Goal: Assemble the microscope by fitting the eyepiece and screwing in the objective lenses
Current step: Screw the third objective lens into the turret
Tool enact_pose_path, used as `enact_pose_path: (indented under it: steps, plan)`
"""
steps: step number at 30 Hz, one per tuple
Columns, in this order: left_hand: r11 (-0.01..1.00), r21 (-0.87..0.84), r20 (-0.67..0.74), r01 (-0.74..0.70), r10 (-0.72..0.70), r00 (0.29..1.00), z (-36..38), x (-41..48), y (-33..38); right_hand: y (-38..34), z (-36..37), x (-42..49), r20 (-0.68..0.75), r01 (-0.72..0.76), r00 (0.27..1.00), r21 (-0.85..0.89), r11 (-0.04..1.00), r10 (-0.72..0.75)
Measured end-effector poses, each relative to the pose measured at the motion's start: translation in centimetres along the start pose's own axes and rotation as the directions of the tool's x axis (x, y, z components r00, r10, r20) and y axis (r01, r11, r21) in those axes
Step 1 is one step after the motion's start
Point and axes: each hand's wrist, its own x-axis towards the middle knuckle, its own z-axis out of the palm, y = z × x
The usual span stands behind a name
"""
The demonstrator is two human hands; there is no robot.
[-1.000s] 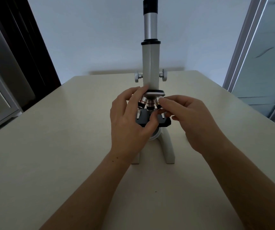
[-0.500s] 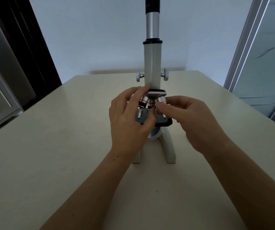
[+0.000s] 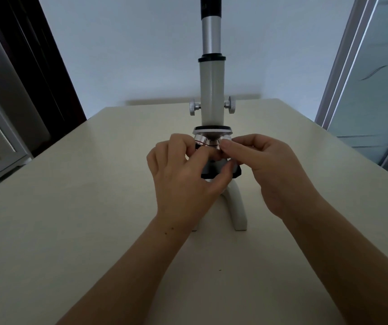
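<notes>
Microscope (image 3: pixel 212 90) on counter (image 3: pixel 71 207) | left hand (image 3: pixel 181 174) grip curled round left objective lens (image 3: pixel 200 140) | right hand (image 3: pixel 272 167) grip pinching right objective lens (image 3: pixel 227 138)

I've got a pale cream table (image 3: pixel 71 231), microscope (image 3: pixel 212 90) standing upright on it about mid-table, its white curved foot (image 3: pixel 237 207) flat on the surface, a tiny dark speck (image 3: pixel 220 270) nearer me

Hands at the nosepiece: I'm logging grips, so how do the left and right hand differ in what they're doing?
The left hand curls its fingers round the red-ringed objective; the right hand pinches the right-side objective between thumb and forefinger. The left hand's thumb stretches across in front of the stage; the right hand's thumb rests on its lens. Both work under the nosepiece.
</notes>
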Motion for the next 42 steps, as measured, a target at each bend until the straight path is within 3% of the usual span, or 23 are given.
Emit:
enact_pose_path:
  steps: [18,33,42]
  plan:
    - [0.999,-0.018,-0.025,0.047,-0.047,0.999,0.03,0.44,0.15,0.23,0.68,0.34,-0.048,0.025,0.998,-0.205,0.979,-0.035]
    - [0.999,0.014,0.0,0.037,-0.037,0.999,-0.42,0.35,0.77,0.14,0.65,0.36,-0.05,0.053,0.997,-0.144,0.988,-0.061]
    - [0.998,-0.004,0.037,0.055,-0.055,0.998,-0.69,0.75,0.75,0.17,0.44,0.44,-0.054,0.058,0.996,-0.24,0.969,-0.073]
